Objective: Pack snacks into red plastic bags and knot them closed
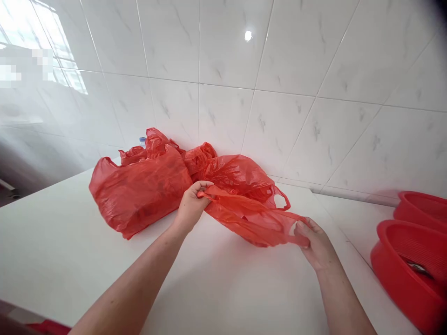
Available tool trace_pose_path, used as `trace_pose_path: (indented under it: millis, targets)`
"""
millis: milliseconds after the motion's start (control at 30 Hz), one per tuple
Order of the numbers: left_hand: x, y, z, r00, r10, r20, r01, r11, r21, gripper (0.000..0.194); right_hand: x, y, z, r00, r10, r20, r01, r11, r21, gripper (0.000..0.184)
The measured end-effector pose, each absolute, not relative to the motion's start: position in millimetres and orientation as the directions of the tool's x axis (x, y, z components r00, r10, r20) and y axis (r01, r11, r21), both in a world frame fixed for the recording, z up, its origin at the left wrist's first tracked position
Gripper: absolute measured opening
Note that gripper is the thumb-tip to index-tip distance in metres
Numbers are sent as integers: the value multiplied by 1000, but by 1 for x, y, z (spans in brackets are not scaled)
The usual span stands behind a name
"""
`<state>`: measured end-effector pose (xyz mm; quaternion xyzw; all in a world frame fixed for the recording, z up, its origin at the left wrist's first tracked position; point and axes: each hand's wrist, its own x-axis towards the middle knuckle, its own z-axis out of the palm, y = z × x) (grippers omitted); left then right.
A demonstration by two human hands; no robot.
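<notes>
A thin red plastic bag is stretched between my two hands above the white table. My left hand pinches one end of it. At the other end my right hand grips the handle loops, fingers closed. Just behind it lies another red plastic bag, crumpled, with a handle hole showing at its right. To the left rests a bulky, filled red plastic bag; what is inside cannot be made out.
A white table runs along a marbled tile wall. Red plastic baskets stand at the right, the nearer with a dark, shiny thing inside. A blue bottle cap shows behind the bags. Something red lies low at the left.
</notes>
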<state>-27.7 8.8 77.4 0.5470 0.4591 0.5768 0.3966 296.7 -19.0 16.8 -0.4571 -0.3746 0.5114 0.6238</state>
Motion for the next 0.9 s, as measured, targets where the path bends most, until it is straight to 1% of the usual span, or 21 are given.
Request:
trace_pose_path:
  millis: [100,167,200,267,300,333,400,467,533,567,600,633,667,733,767,833,900]
  targets:
    - [-26,4,95,-57,966,253,117,-245,962,30,299,-19,16,177,984,28,-401,98,-911,35]
    - [-22,2,103,-41,958,283,134,-276,952,31,297,-21,17,123,991,60,-484,113,-868,33]
    - [-20,2,106,8,954,300,142,-298,944,33,296,-21,18,95,993,76,-514,114,-850,30]
    - [-18,3,112,175,932,317,193,-349,917,41,295,-23,21,56,995,82,-514,99,-852,24]
    - [-19,5,115,229,916,328,239,-380,894,44,295,-24,23,49,996,77,-494,92,-865,23]
    - [-21,6,119,240,908,344,300,-406,863,46,296,-25,25,51,996,75,-473,90,-877,25]
    - [-29,10,125,155,907,390,442,-417,794,43,299,-24,29,79,993,86,-449,112,-887,30]
    - [-41,11,131,90,906,413,577,-385,720,35,303,-22,35,160,981,108,-427,167,-889,28]
    - [-53,9,136,113,922,369,666,-346,660,21,304,-17,42,292,947,134,-366,240,-899,26]
    - [-58,6,139,125,934,335,680,-326,656,16,303,-14,46,355,923,150,-330,273,-904,27]
    - [-62,4,142,134,946,294,668,-305,679,13,301,-11,50,400,902,165,-303,300,-904,27]
    - [-64,0,144,146,958,249,624,-284,728,15,297,-8,56,420,890,179,-296,321,-900,29]
    - [-65,-3,147,171,964,205,545,-266,795,17,292,-6,61,414,891,188,-308,332,-892,30]
    - [-63,-9,152,252,955,159,306,-234,923,19,278,-2,73,376,905,196,-374,342,-862,30]
    - [-60,-12,154,280,945,171,167,-223,960,19,269,-1,79,354,914,199,-415,344,-842,29]
    - [-51,-16,155,278,933,230,-59,-222,973,20,249,0,90,310,927,209,-485,344,-804,25]
    - [-39,-19,152,226,932,283,-151,-253,955,20,229,-3,99,245,940,237,-519,334,-787,22]
